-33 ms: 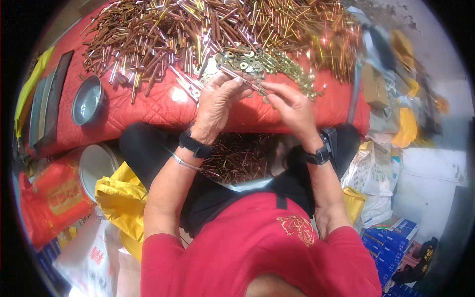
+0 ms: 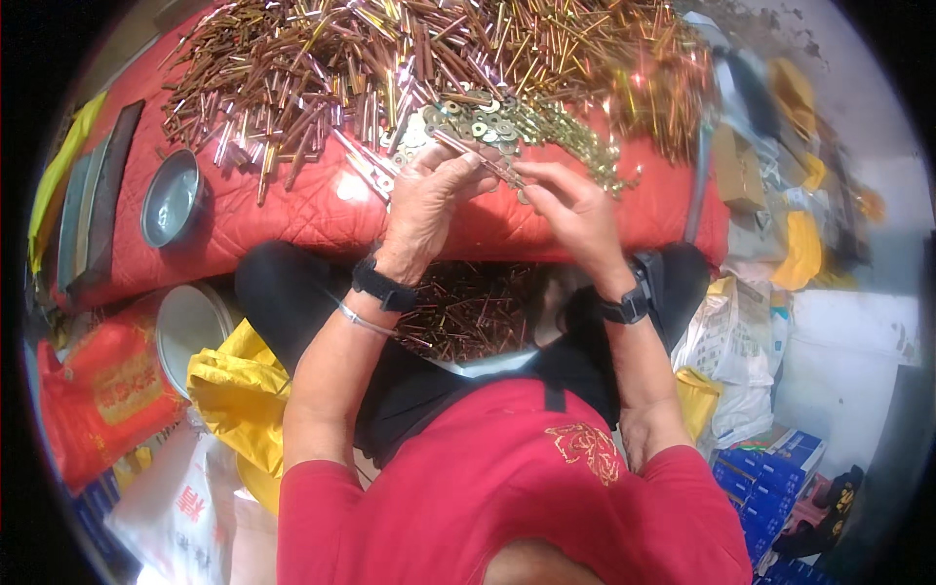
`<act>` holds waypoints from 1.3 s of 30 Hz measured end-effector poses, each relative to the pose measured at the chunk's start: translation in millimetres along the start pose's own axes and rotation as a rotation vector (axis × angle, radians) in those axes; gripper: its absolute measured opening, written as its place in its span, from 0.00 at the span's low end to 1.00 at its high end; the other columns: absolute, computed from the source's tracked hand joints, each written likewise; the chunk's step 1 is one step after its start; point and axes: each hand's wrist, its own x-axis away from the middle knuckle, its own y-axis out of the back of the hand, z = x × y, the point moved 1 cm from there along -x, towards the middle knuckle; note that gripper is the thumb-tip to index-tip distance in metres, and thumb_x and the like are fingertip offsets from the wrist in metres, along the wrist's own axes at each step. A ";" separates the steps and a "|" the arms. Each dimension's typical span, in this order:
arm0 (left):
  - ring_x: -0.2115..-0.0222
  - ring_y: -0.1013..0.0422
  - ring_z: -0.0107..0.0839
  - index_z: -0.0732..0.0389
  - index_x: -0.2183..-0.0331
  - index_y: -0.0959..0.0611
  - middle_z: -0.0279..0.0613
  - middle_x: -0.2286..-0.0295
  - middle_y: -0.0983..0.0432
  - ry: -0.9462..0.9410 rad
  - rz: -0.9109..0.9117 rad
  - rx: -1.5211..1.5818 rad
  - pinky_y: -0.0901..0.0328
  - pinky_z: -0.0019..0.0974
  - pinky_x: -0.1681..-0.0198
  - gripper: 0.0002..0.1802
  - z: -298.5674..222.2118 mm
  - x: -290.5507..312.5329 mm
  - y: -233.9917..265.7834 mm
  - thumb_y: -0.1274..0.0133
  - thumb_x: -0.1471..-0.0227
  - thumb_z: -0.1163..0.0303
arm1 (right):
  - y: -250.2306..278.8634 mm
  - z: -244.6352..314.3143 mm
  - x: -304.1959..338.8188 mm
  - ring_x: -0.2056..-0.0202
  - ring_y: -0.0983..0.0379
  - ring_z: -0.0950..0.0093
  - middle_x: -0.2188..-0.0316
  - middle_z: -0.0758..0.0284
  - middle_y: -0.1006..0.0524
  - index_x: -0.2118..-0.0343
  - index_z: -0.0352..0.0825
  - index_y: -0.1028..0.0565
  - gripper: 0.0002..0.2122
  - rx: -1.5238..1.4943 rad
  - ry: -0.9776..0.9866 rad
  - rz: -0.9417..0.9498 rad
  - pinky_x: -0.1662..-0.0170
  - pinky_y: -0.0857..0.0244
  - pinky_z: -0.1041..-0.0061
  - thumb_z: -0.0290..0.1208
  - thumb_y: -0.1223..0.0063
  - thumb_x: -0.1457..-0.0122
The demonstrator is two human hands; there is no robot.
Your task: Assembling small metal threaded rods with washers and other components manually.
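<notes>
My left hand [image 2: 429,195] is closed around a slim coppery metal rod [image 2: 452,142], which slants down to the right over the red quilted cover [image 2: 302,222]. At the rod's lower right end, the thumb and forefinger of my right hand [image 2: 587,213] close in a pinch. Any small part between those fingertips is too small to make out. Just beyond my hands lie flat round washers [image 2: 492,129] in a loose heap. Small brassy pieces, perhaps nuts [image 2: 595,154], spread to the right of them. Behind is a large pile of coppery rods [image 2: 312,73].
A grey metal bowl [image 2: 173,200] sits on the cover at the left. Below the cover's edge, between my legs, more rods [image 2: 458,317] lie in a container. Yellow sacks [image 2: 239,375], a round pale lid or tub [image 2: 193,331] and blue boxes [image 2: 765,483] stand around me.
</notes>
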 end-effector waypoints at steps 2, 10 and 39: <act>0.61 0.25 0.31 0.66 0.59 0.24 0.45 0.62 0.23 -0.010 0.001 -0.058 0.29 0.32 0.56 0.12 1.6 0.0 -2.7 0.47 0.46 0.72 | -5.9 -7.9 -2.3 0.62 0.28 0.77 0.63 0.62 0.24 0.59 0.30 0.24 0.09 -0.068 -0.137 -0.033 0.58 0.35 0.79 0.26 0.48 0.42; 0.74 0.31 0.21 0.62 0.64 0.23 0.31 0.74 0.28 0.158 -0.192 0.091 0.33 0.25 0.68 0.07 17.2 7.7 -8.5 0.48 0.46 0.72 | -26.7 -14.0 -41.1 0.67 0.28 0.78 0.68 0.67 0.26 0.58 0.31 0.27 0.16 -0.378 -0.074 -0.322 0.62 0.34 0.78 0.40 0.57 0.35; 0.84 0.43 0.11 0.60 0.63 0.17 0.25 0.80 0.29 0.144 -0.028 -0.305 0.53 0.18 0.83 0.11 2.7 8.3 -5.4 0.41 0.50 0.66 | 0.3 -5.6 -36.1 0.68 0.29 0.84 0.67 0.72 0.28 0.65 0.33 0.22 0.07 -0.020 0.058 0.035 0.67 0.31 0.85 0.20 0.50 0.44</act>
